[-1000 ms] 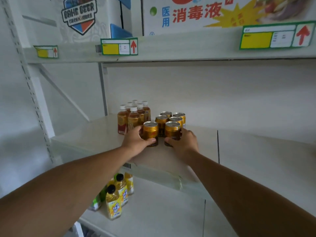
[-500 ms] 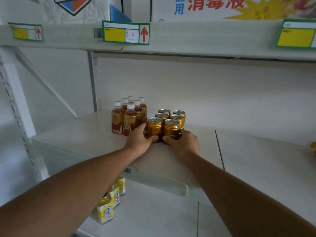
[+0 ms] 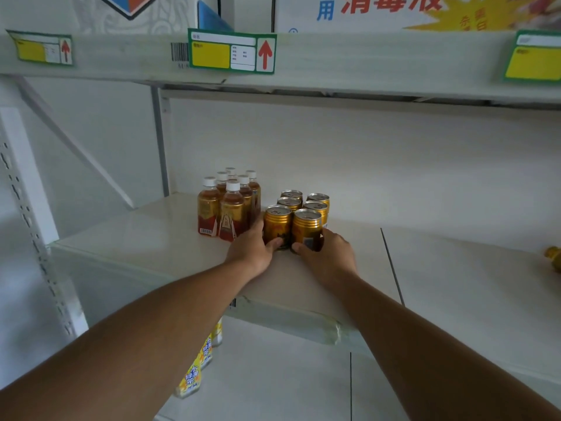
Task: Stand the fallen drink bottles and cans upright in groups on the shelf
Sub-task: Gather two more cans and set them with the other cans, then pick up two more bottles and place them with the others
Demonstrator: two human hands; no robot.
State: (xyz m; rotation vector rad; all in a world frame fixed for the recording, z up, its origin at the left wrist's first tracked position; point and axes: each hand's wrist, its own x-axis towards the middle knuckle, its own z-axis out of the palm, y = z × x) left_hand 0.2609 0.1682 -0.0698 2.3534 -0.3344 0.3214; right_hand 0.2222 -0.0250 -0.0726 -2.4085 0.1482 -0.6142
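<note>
Since a second ago, your two front cans have been slid back against the rows behind them, so the six cans are now standing as one tight block, and your view has dropped and swung slightly, bringing a fallen item into sight at the far right.

The middle shelf (image 3: 145, 247) is carrying everything you are working on. Above it, the upper shelf (image 3: 364, 59) is showing a green-and-yellow price tag (image 3: 232, 53) with a red arrow, and cardboard boxes (image 3: 394, 10) are sitting on top of it. Your left forearm and right forearm are both reaching in from the bottom of the view.

The group of tea bottles (image 3: 229, 205), white-capped and amber, is standing upright at the back left, just beside the cans. The group of gold cans (image 3: 299, 214) is standing upright in three rows of two, to the right of the bottles.

Your left hand (image 3: 250, 250) is curling round the front left can (image 3: 277, 227), thumb lying across its lower front, so that grip is clamped on it. Your right hand (image 3: 329, 256) is wrapping the front right can (image 3: 306, 230) the same way, thumb at its base, grip clamped on it as well.

On the lower shelf (image 3: 273, 375), yellow-labelled bottles (image 3: 197, 366) are standing partly hidden behind your left forearm. At the far right edge of the middle shelf, a yellowish bottle (image 3: 554, 256) is lying on its side, mostly cut off by the frame.
</note>
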